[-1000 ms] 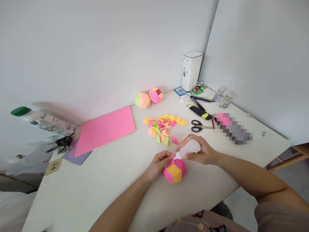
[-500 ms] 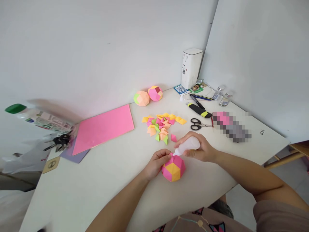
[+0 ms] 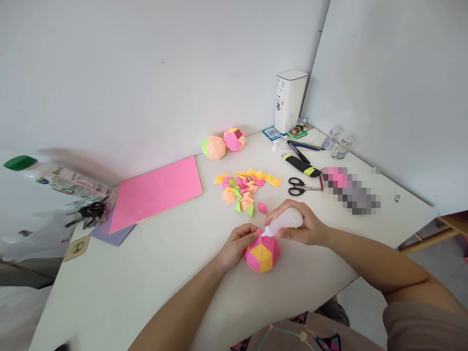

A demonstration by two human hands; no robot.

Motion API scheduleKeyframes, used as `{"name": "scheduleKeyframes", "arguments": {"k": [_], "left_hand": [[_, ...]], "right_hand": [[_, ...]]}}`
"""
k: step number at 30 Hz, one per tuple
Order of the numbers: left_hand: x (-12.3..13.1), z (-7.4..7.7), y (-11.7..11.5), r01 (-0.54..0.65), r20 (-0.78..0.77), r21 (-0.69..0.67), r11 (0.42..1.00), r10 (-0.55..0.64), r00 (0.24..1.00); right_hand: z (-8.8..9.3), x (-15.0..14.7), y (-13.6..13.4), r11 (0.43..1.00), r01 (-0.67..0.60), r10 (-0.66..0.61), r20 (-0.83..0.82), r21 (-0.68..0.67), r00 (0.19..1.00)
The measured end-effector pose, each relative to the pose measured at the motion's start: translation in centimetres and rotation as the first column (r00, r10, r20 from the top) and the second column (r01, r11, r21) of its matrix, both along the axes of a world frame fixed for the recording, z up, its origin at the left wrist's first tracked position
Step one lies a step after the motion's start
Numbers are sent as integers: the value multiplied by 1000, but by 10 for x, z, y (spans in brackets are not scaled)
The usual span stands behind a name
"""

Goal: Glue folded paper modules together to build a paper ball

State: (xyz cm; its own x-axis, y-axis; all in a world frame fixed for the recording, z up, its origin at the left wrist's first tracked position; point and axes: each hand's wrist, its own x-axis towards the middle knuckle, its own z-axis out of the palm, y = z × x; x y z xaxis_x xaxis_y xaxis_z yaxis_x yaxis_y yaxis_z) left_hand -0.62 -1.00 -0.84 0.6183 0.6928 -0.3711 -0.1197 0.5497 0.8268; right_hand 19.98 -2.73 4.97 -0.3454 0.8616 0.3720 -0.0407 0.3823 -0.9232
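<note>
One pink-and-yellow paper ball (image 3: 261,254) sits on the desk (image 3: 164,273) near its front edge, its upper left side held by the left hand (image 3: 237,243) in a closed grip. The right hand (image 3: 305,228), just right of it, wraps one glue bottle (image 3: 283,222) whose long axis slants down-left, nozzle touching the ball's top. Two finished balls (image 3: 214,147) rest by the wall.

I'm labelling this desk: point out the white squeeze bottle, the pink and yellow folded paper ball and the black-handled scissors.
white squeeze bottle (image 3: 287,219): head view, body.
pink and yellow folded paper ball (image 3: 262,254): head view, yellow front face.
black-handled scissors (image 3: 306,187): head view, near pivot.
</note>
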Motion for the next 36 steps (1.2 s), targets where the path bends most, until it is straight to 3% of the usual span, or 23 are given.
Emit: {"name": "scheduleKeyframes", "arguments": {"k": [18,24,31,36], "left_hand": [[0,0,1,-4,12,-6,1000,4,1000],[0,-2,1,-9,32,-5,1000,9,999],[0,-1,1,3,25,-12,1000,-2,1000],[0,-1,0,-1,30,-16,1000,2,1000]], "right_hand": [[-1,0,2,1000,27,-27,17,15,999],[1,0,2,999,-33,32,7,12,999],[-1,-1,1,1000,13,-14,23,19,1000],[1,0,1,1000,-28,27,27,10,999]]}}
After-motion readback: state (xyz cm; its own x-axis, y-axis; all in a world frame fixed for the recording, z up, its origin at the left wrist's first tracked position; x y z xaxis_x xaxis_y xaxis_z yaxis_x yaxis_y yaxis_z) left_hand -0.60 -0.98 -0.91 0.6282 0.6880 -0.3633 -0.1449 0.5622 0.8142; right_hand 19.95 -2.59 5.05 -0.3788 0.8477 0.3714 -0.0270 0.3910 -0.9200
